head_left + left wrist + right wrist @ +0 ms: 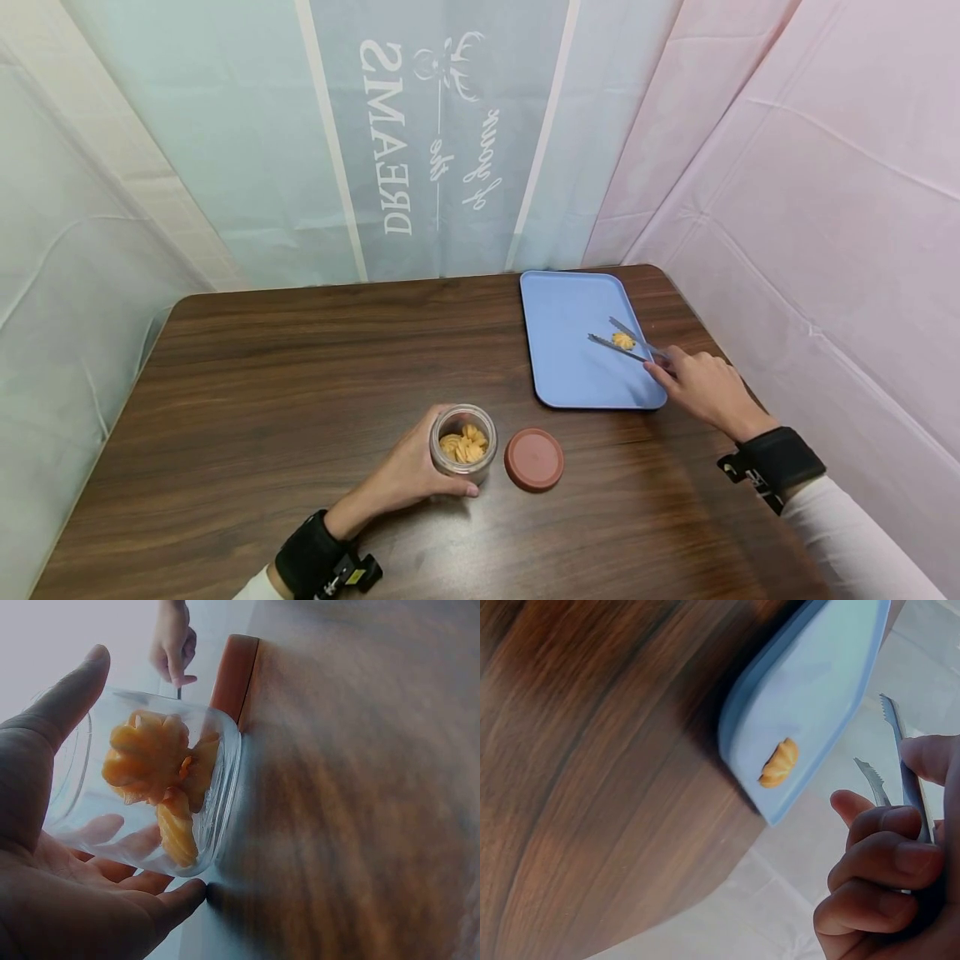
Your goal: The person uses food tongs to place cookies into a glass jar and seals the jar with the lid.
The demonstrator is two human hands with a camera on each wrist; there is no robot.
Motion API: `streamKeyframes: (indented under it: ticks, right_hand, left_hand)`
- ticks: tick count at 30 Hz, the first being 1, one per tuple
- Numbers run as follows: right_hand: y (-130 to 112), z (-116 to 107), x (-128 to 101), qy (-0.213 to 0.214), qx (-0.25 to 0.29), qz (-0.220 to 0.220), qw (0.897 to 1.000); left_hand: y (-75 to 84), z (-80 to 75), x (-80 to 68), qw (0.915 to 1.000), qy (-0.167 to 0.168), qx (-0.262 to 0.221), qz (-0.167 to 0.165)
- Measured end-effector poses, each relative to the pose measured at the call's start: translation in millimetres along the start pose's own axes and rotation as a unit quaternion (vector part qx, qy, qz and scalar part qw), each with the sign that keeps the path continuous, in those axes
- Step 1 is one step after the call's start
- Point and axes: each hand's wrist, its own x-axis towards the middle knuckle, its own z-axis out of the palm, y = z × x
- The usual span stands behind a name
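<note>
you're at a dark wood-grain table [300, 375], its surface smooth and streaked, boxed in by hanging cloth sheets: pale blue-green on your left and ahead, pink on your right. the sheet ahead carries white lettering that reads reversed and turned on its side.

a flat blue tray [570, 333] with rounded corners and a low rim sits at the far right of the table, its surface matte. on it lies 1 small orange ridged snack [623, 340]. your right hand [701, 387] hovers over the tray's near right corner and grips thin metal tongs [626, 340] with serrated tips. your fingers are curled round the handle end, and the 2 arms stand spread apart. in the head view the snack lies between the tips; in the right wrist view it rests on the tray by its edge, clear of the tips. whether the tips touch it, you cannot tell.

your left hand [405, 479] wraps the clear glass jar [463, 444] near the table's front middle, thumb on 1 side and fingers round the other, the jar standing upright with its mouth uncovered. inside is a heap of the same ridged orange pieces. just right of the jar, lying flat on the wood, is a round reddish-brown lid [533, 459], matte and smooth. the jar and tray are well apart. black straps circle both of your wrists over white sleeves.
</note>
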Motion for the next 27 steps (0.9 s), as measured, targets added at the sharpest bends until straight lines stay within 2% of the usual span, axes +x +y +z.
streamKeyframes:
  ticks: [11, 17, 27]
  right_hand:
    - [19, 11, 0, -0.003, -0.013, 0.013, 1.0]
    - [27, 15, 1, -0.007, -0.007, 0.025, 1.0]
    - [35, 21, 5, -0.047, -0.011, 0.047, 0.998]
  left_hand:
    - [1.0, 0.5, -0.3, 1.0, -0.001, 0.005, -0.003]
    - [0.7, -0.3, 1.0, 1.0, -0.004, -0.007, 0.005]
    - [0.0, 0.1, 0.4, 0.9999, -0.003, -0.01, 0.002]
